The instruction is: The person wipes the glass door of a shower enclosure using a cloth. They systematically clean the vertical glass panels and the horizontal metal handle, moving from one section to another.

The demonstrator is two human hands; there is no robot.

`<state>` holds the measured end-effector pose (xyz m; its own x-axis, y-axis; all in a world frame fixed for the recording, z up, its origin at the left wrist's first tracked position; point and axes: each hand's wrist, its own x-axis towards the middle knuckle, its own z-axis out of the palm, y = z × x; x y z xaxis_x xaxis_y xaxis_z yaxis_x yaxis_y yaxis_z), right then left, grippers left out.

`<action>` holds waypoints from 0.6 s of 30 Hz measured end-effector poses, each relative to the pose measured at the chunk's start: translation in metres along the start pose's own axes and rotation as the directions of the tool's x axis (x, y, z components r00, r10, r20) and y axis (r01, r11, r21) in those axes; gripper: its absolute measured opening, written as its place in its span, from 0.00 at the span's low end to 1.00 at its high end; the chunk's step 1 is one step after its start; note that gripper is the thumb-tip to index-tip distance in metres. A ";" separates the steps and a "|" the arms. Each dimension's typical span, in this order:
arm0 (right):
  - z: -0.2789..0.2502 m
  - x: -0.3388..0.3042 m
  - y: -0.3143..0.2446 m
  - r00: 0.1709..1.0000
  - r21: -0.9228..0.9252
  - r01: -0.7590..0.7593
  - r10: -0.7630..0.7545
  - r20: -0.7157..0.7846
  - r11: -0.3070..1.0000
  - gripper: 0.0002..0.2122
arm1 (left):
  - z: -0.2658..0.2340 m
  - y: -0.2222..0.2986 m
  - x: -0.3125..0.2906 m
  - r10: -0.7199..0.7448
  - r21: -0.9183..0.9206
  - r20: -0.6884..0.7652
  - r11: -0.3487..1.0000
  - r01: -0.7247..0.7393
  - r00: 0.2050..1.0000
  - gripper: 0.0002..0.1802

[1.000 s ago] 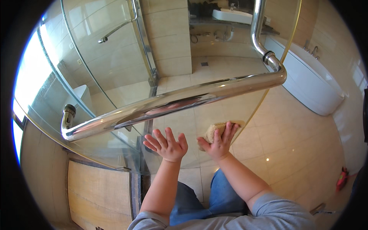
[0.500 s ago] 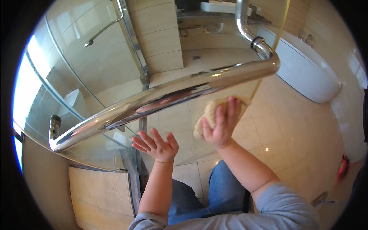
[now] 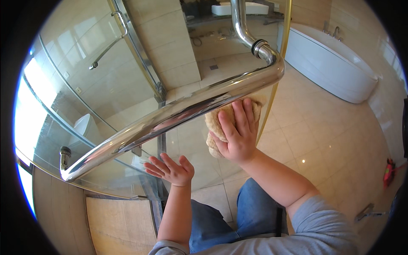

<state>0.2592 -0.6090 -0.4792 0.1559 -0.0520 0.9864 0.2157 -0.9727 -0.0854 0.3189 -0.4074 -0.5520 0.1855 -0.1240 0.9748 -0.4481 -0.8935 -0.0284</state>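
Note:
A folded tan, fluffy cloth (image 3: pixel 215 126) lies flat against a clear glass door (image 3: pixel 189 138), just below a thick chrome handle (image 3: pixel 191 104). My right hand (image 3: pixel 240 138) holds this cloth to the glass with its fingers laid over it, near the door's gold-coloured edge (image 3: pixel 274 97). Part of the cloth hangs below my palm. My left hand (image 3: pixel 172 170) is raised under the handle's middle, fingers spread and nothing in it. Whether its fingertips touch the glass I cannot tell.
Behind the glass are a white washbasin (image 3: pixel 240 8) and a toilet (image 3: pixel 83 127). A white bathtub (image 3: pixel 327 63) stands at the far right. Glass shower panels with a slim metal handle (image 3: pixel 106 51) are at left. A red object (image 3: pixel 389 172) lies on the tiled floor (image 3: pixel 335 140).
My right hand and the cloth have shifted slightly left across the glass. The handle's right end also sits further left in view. My left hand stays open, almost in place.

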 end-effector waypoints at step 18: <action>-0.011 0.004 0.016 0.995 0.033 -0.098 0.098 -0.018 0.995 0.26 | 0.000 0.001 -0.003 -0.014 -0.009 0.004 1.000 0.014 1.000 0.35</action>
<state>0.2531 -0.6271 -0.4747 0.1586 -0.1517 0.9756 0.2310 -0.9550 -0.1860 0.3174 -0.4080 -0.5550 0.1953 -0.1137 0.9741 -0.4532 -0.8913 -0.0132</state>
